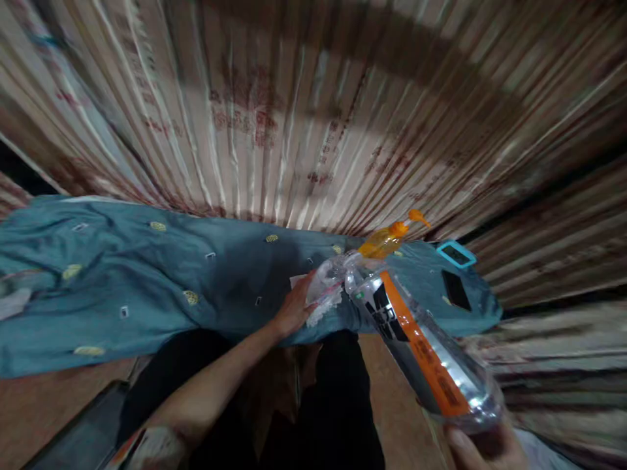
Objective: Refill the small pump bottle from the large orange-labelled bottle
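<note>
In my right hand (pixel 482 447), closed round its base, is a large clear plastic bottle (pixel 426 346) with an orange and black label. The bottle is tilted, its neck down and toward the left, close to my left hand (pixel 296 303). The fingers of my left hand are closed on a crumpled clear plastic bag (pixel 326 284) with a pink line across it. The bottle's mouth is at the bag; whether it is inside I cannot tell. Just behind them stands an orange pump bottle (pixel 382 243).
A teal patterned cloth (pixel 235 281) covers the long surface before me. On its right end lie a blue-framed object (pixel 456 254) and a dark phone-like slab (pixel 456 290). Stacked flattened cardboard (pixel 274 117) rises behind and to the right. A whitish item (pixel 14 301) lies far left.
</note>
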{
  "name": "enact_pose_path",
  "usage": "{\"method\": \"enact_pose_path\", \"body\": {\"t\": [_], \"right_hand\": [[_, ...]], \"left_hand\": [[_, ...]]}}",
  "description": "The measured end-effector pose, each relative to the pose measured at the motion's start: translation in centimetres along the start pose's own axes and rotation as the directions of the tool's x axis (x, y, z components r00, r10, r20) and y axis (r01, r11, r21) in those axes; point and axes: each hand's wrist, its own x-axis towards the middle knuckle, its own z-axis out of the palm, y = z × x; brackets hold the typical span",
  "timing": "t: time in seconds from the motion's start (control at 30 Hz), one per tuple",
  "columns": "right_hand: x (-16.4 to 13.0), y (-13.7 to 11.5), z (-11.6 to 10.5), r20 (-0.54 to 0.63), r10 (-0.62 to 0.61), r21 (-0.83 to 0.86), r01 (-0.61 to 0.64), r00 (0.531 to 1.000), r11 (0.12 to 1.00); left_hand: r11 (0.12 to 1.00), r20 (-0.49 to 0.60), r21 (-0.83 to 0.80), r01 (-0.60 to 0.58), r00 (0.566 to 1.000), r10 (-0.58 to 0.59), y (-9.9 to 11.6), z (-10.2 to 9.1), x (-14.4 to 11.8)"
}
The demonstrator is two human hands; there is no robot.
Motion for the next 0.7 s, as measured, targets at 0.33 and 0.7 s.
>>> {"method": "enact_pose_path", "body": {"t": [0.33, 0.7], "right_hand": [[-1.2, -1.5, 1.3, -0.006, -0.135, -0.002, 0.134, 0.991, 0.991], [-1.3, -2.2, 1.7, -0.005, -0.116, 0.036, 0.116, 0.993, 0.993]], "left_hand": [[0.999, -0.03, -0.019, -0.03, 0.999, 0.029, 0.1, -0.1, 0.0], [0.999, -0.04, -0.037, -0.015, 0.999, 0.013, 0.6, -0.3, 0.0]]}}
